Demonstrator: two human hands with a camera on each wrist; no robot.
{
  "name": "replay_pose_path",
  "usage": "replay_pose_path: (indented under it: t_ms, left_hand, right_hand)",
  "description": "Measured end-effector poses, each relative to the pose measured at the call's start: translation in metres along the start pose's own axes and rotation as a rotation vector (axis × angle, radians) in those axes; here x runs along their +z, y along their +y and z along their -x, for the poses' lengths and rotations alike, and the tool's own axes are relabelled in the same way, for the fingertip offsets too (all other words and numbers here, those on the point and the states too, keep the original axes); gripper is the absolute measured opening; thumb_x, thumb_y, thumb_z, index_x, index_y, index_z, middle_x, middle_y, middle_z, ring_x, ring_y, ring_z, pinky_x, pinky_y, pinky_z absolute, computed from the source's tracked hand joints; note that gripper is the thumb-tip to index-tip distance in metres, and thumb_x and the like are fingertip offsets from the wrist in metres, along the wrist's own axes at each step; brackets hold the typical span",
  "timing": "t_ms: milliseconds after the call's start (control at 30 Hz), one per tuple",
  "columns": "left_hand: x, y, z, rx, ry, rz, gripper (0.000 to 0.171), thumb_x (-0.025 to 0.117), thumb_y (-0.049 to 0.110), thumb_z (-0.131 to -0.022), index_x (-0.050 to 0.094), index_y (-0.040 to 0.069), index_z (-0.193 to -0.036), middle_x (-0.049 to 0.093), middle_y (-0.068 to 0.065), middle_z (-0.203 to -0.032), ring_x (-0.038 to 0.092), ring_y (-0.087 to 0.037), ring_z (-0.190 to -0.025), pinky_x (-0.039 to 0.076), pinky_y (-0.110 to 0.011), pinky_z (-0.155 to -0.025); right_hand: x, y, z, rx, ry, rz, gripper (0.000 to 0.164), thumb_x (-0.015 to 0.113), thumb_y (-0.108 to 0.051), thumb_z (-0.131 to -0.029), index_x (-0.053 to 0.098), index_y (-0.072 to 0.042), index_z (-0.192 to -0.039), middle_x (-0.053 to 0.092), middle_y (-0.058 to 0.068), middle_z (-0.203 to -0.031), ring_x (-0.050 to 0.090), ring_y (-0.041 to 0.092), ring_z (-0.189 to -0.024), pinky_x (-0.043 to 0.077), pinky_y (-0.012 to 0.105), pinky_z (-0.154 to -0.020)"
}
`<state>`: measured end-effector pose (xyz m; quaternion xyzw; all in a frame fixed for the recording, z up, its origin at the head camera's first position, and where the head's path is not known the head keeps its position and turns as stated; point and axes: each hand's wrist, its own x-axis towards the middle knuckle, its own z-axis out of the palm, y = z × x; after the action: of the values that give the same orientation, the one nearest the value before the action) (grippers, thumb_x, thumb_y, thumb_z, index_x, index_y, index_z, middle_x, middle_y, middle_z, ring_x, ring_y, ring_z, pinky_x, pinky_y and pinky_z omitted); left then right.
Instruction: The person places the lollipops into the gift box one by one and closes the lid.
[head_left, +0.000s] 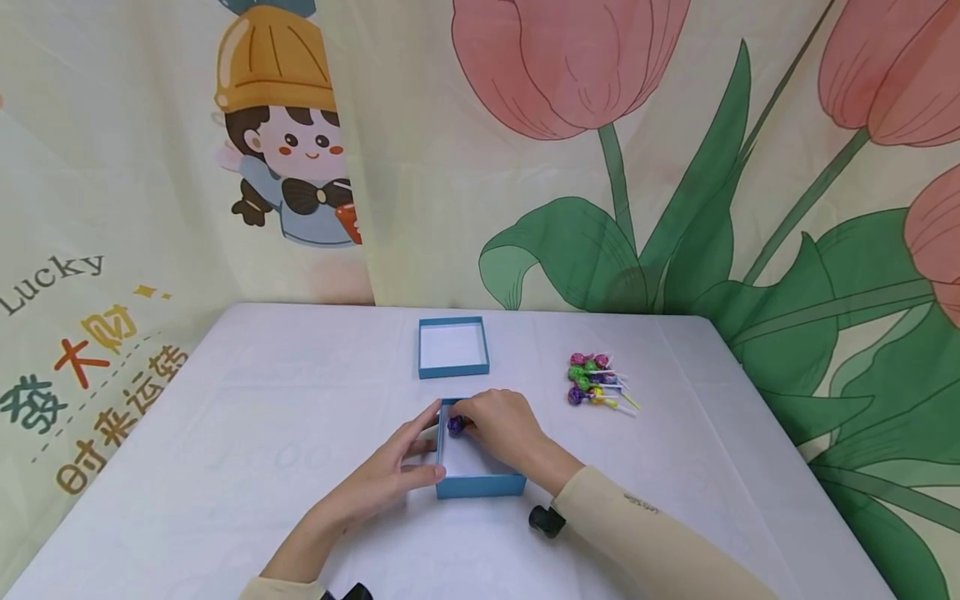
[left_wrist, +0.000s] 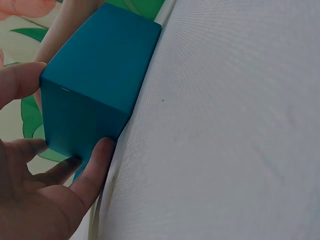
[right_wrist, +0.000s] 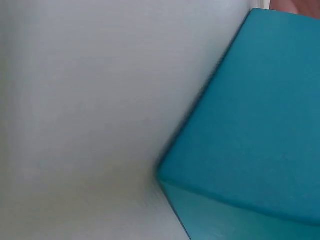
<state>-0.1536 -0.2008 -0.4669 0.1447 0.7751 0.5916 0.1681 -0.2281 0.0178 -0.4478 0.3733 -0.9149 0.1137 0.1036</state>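
The right hand [head_left: 501,425] is inside the blue box [head_left: 480,487] and pinches a purple lollipop [head_left: 455,425] between thumb and bent fingers. The candy ball comes out at the left of the fingertips, close to the left wall of the box and in its far half; its stick is hidden by the hand. Whether the ball touches the floor of the box, I cannot tell.

The left hand [head_left: 388,468] lies at the left of the box with its fingers stretched. The fingertips touch the left wall, and the thumb is at the near left corner.

The box stands upright on the desk [head_left: 247,467], and its white floor is partly visible in front of the right hand. Behind it, on the far side, a shallow blue lid [head_left: 453,372] lies with the white inside up, and a narrow gap separates the two.

Far to the right, several lollipops [head_left: 595,379] in purple, green, pink and yellow lie in a heap, their sticks mostly pointing right. The heap is well apart from the box and also inside the right edge of the desk. White cloth stretches widely between the left hand and the left edge.
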Motion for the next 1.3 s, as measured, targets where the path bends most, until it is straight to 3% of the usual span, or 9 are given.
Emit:
replay_pose_path:
  t_ms: [333, 733, 1033, 1300]
  left_hand:
    - [-0.001, 0.002, -0.001, 0.000, 0.002, -0.005, 0.089, 0.070, 0.024, -0.103, 0.015, 0.033, -0.172, 0.013, -0.012, -0.177, 0.036, -0.042, -0.154, 0.038, -0.058, -0.121]
    - [0.001, 0.001, -0.002, -0.009, 0.005, -0.002, 0.088, 0.071, 0.025, -0.103, 0.016, 0.035, -0.171, 0.013, -0.011, -0.177, 0.035, -0.041, -0.154, 0.038, -0.058, -0.121]
    - [0.002, 0.001, -0.003, -0.028, 0.020, -0.007, 0.089, 0.072, 0.027, -0.102, 0.018, 0.036, -0.171, 0.015, -0.011, -0.177, 0.036, -0.041, -0.154, 0.039, -0.057, -0.121]
    - [0.002, 0.001, -0.002, -0.043, 0.032, -0.020, 0.089, 0.073, 0.028, -0.101, 0.018, 0.039, -0.171, 0.016, -0.011, -0.177, 0.036, -0.042, -0.154, 0.039, -0.056, -0.122]
  right_hand:
    - [0.003, -0.001, -0.001, 0.012, 0.018, 0.015, 0.020, 0.083, -0.013, -0.094, 0.084, -0.018, -0.113, 0.082, -0.004, -0.100, 0.078, 0.013, -0.090, 0.062, 0.025, -0.079]
    - [-0.004, 0.004, 0.000, 0.040, -0.029, -0.149, 0.025, 0.080, -0.002, -0.094, 0.083, -0.012, -0.116, 0.082, 0.001, -0.109, 0.077, 0.015, -0.102, 0.062, 0.028, -0.089]
    - [-0.040, 0.025, 0.008, 0.059, -0.075, -0.289, 0.025, 0.080, -0.002, -0.094, 0.082, -0.010, -0.117, 0.081, 0.002, -0.105, 0.073, 0.012, -0.092, 0.061, 0.026, -0.087]
    - [-0.075, 0.066, 0.024, 0.122, -0.008, -0.347, 0.025, 0.082, -0.003, -0.092, 0.081, -0.011, -0.116, 0.080, 0.005, -0.105, 0.071, 0.013, -0.090, 0.062, 0.027, -0.082]
